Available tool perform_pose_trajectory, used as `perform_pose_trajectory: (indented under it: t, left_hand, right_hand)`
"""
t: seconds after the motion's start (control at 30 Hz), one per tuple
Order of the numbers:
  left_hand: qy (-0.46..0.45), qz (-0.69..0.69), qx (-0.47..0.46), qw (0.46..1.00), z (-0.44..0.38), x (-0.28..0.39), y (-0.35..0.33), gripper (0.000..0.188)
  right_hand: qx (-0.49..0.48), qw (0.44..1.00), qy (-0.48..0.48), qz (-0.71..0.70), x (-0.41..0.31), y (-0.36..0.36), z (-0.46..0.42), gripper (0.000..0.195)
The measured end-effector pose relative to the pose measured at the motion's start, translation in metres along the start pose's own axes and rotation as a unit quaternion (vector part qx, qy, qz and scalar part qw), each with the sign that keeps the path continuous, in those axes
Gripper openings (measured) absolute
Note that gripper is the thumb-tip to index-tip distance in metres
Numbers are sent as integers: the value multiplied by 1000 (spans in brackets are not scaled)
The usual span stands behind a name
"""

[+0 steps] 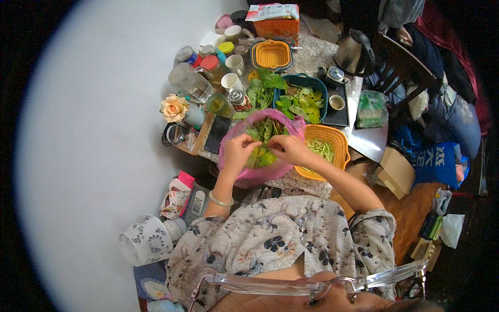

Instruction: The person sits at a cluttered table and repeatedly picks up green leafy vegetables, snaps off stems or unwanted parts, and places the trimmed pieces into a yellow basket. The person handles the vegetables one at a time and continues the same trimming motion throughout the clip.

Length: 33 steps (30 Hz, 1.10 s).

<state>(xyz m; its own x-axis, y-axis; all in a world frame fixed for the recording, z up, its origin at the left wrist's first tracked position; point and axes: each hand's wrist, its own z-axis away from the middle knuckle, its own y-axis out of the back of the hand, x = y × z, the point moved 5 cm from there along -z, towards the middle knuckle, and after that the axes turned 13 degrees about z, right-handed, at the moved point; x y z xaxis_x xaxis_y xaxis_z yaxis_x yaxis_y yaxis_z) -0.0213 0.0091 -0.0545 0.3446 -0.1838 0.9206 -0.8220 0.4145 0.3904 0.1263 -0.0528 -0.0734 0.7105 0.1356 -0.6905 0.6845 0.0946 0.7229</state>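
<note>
Both of my hands are over a pink plastic bag (259,179) of green leaves and stems (267,130). My left hand (240,149), a pale bangle at its wrist, has thumb and fingertips pinched together; whether a bit of stem is between them is too small to tell. Close by on the right, my right hand (290,149) has its fingers curled, and what they hold is hidden. A yellow plastic basket (338,140) beside the bag holds cut green stems (320,150). Behind it, a dark teal basket (324,87) contains loose leaves. More leafy stems (262,93) lie left of that basket.
Glass jars, white mugs (231,82) and a clear pitcher (191,84) crowd the table's left side. A black phone (217,134) lies left of the bag. Nested baskets (273,54), an electric kettle (353,52) and a black tray (341,113) with a small cup stand farther back and right.
</note>
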Motion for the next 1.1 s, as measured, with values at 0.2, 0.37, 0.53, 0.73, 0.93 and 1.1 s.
perform_pose_trajectory:
  t: [0.2,0.37,0.53,0.73,0.93,1.1]
  left_hand:
    - [-36,145,29,988,-12,-2,13,17]
    - [-27,284,10,958,-24,4,0,19]
    - [81,290,-106,947,-29,-10,-17,19]
    - [-82,102,-38,991,-35,14,-12,20]
    - [16,356,-147,923,-53,17,-48,16]
    - [10,382,-126,915,-59,23,-54,14]
  right_hand:
    - [86,995,-14,-39,-14,-4,-26,22]
    - [46,994,-11,-100,0,-1,-37,18]
    - [-16,966,-71,-248,26,-1,-37,16]
    - [-70,894,-131,-423,39,26,-19,23]
    - [-108,900,-117,-407,33,35,-13,23]
    - [-123,878,-144,-441,26,40,-4,24]
